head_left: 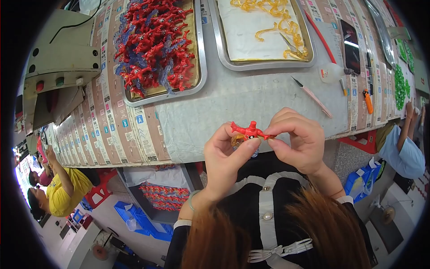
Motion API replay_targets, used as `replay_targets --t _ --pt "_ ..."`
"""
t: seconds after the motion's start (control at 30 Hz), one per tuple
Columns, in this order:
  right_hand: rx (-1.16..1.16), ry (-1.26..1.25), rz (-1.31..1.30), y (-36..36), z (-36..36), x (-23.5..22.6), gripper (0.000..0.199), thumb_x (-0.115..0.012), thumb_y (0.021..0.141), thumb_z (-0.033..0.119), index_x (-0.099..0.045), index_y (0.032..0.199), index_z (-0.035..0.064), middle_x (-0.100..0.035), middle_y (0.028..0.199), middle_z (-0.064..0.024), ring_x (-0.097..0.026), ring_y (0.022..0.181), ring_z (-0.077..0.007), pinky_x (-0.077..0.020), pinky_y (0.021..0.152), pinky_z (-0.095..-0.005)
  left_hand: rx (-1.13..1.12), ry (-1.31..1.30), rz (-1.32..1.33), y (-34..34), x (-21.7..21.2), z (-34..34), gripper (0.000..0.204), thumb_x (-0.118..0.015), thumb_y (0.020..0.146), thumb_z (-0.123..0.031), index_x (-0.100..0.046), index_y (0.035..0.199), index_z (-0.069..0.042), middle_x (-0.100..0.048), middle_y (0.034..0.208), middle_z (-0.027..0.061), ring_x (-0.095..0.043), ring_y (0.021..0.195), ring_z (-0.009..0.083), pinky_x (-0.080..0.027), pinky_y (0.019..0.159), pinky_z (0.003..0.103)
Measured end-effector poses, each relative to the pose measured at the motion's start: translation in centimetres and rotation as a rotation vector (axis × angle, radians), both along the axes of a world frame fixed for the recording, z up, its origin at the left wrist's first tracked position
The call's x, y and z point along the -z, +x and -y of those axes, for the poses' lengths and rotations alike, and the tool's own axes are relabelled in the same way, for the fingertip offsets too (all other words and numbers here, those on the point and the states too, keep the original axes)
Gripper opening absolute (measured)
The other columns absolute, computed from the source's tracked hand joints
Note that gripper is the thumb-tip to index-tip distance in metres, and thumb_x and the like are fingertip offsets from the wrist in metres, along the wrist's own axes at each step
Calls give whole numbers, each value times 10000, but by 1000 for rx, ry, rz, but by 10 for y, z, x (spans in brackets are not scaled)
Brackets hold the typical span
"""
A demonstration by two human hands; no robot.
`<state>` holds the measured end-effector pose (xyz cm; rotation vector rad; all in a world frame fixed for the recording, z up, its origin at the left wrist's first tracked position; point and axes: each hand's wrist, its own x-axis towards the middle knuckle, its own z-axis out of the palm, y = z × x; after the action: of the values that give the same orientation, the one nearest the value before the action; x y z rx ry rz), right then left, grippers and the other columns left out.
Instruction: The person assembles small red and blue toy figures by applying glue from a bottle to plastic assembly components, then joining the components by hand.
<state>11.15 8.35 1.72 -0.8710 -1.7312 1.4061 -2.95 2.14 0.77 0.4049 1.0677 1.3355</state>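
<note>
A small red plastic figurine [252, 131] with outspread limbs is held up between my hands, just off the table's near edge. My left hand [222, 162] is closed around its lower part, the thumb pressing on its middle. My right hand [301, 140] pinches the tip of its right-hand limb between thumb and forefinger. A translucent amber piece [237, 140] shows by my left fingers, and a bit of pale blue plastic peeks out below the thumb. The rest of the figurine's underside is hidden by my fingers.
A metal tray [202, 67] piled with red and blue figurines [156, 49] stands at the back left. Another tray [268, 66] holds amber pieces [291, 29] and tweezers. A craft knife [312, 97], an orange cutter [367, 101], a small bottle [330, 73] and a phone [350, 46] lie right.
</note>
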Motion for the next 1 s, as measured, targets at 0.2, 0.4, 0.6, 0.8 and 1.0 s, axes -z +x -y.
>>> replay_targets --t 0.2,0.4,0.6,0.8,1.0 --pt "39 47 -11 -3 2 4 166 -576 601 -49 -581 755 12 -580 694 -61 -529 637 -173 -414 588 -257 -6 -18 -28 -1 -1 0 111 -579 720 15 -500 790 -19 -528 781 16 -470 699 47 -379 607 182" --pt "17 64 -10 -2 1 5 172 -580 598 -46 -581 759 14 -573 696 -68 -526 645 -178 -409 603 -260 15 -13 -44 -3 -1 2 110 -577 723 17 -500 793 -18 -530 795 20 -469 710 52 -383 613 189" --pt "44 460 93 -1 4 3 204 -609 580 -48 -574 769 21 -565 759 -71 -534 677 -204 -432 572 -280 22 112 -15 0 9 -4 242 -533 714 37 -468 945 9 -473 1006 110 -495 892 162 -415 749 271" --pt "32 661 129 -3 13 11 245 -628 591 -40 -553 805 50 -531 898 -90 -534 756 -257 -447 619 -304 97 388 -157 -12 28 -8 361 -498 670 88 -433 1019 24 -365 1162 192 -482 999 307 -449 800 357" --pt "57 608 63 -7 13 13 236 -625 571 -50 -558 789 13 -542 879 -116 -536 739 -254 -450 610 -305 93 318 -323 -19 10 -6 344 -511 690 76 -452 1024 16 -427 1113 148 -483 971 203 -408 802 293"
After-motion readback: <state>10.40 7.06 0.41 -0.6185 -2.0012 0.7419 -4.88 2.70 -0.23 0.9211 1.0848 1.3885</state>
